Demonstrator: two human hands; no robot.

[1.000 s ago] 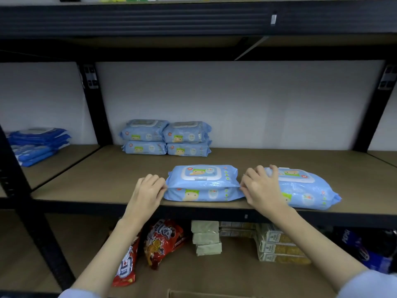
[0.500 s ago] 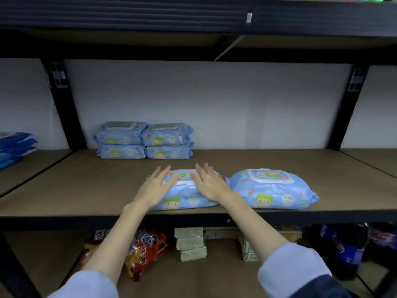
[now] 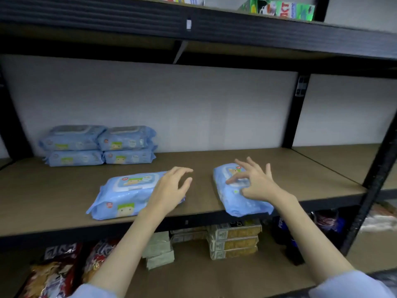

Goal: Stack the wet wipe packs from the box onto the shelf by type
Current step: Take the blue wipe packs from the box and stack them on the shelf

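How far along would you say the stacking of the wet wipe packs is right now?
Done: four packs sit in two stacks at the back left of the shelf. In hand: the left hand hovers open over the front left pack; the right hand reaches over the front right pack. Left: both front packs are unstacked. The box isn't visible.

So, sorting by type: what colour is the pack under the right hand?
Light blue, white lid panel; the head view shows the pack under the right hand.

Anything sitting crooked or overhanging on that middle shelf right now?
Yes. The right front pack is turned end-on and its near end pokes past the shelf edge. The left front pack is skewed. The four back packs sit squarely.
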